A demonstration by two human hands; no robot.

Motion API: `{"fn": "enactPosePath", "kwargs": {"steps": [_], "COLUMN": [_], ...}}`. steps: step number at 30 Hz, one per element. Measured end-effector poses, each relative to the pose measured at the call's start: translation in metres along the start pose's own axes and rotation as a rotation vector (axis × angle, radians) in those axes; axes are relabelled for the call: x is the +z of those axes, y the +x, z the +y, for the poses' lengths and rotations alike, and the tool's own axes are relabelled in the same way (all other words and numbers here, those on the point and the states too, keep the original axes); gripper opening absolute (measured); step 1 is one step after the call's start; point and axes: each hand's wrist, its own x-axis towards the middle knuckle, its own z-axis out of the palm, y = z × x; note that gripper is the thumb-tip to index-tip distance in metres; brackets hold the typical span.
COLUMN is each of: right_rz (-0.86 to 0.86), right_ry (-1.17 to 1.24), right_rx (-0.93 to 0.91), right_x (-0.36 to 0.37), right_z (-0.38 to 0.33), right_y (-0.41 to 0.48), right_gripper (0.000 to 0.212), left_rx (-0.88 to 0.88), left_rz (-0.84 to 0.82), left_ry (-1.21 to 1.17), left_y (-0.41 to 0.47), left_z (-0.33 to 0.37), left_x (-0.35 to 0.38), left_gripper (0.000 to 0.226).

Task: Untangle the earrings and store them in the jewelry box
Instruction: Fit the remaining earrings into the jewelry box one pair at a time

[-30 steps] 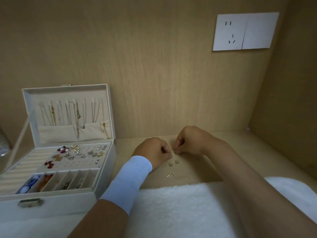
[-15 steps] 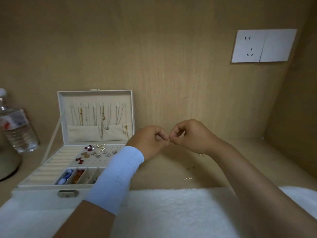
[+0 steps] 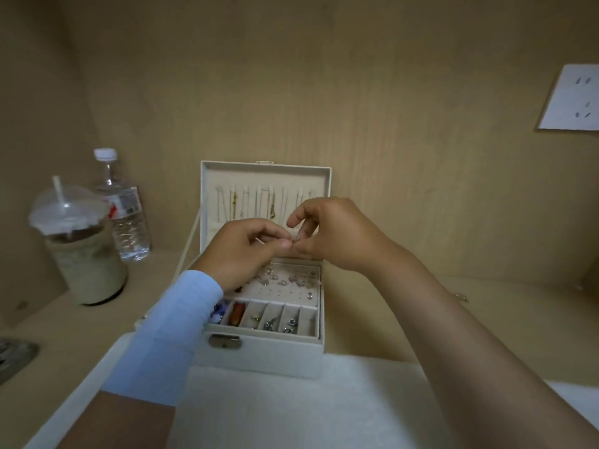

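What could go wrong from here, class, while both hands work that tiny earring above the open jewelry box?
1. The left hand and right hand pinch the earring by fingertips alone. A slip would likely drop it among the studs in the jewelry box.
2. A small loose piece lies on the table to the right of the right forearm and could be brushed off or forgotten.

Your left hand (image 3: 240,251) and right hand (image 3: 327,234) pinch a tiny earring (image 3: 295,242) together above the open jewelry box (image 3: 265,354).
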Motion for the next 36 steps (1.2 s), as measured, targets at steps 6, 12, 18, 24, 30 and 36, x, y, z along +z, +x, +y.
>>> {"fn": "enactPosePath", "kwargs": {"steps": [6,12,18,24,30,36], "right_rz": [0.04,0.154,0.142,0.089,-0.069,-0.086], "right_ry": [-0.162,0.124,0.461,0.283,-0.189,-0.202], "right_rx": [-0.104,-0.077,-0.019,0.106,0.119,0.073], "right_x": [0.015,0.027,0.035,0.043,0.053,0.055], "right_z": [-0.018,-0.007,0.006,0.026,0.027,0.021], "right_y": [0.022,0.031,0.03,0.029,0.027,0.027], "right_gripper": [0.025,0.019,0.012,0.006,0.006,0.01], "left_rx": [-0.033,-0.016,-0.087,-0.178,-0.154,-0.169], "left_rz": [0.086,0.121,0.11,0.119,0.153,0.2], "left_ry": [-0.051,-0.136,-0.246,-0.184,-0.145,-0.195], "left_y": [0.005,0.01,0.012,0.014,0.016,0.018], "left_z": [-0.016,-0.021,-0.022,-0.033,-0.036,-0.039], "left_x": [-0.016,-0.019,-0.013,-0.012,-0.015,-0.017], "left_gripper": [0.007,0.009,0.007,0.007,0.004,0.004]}}
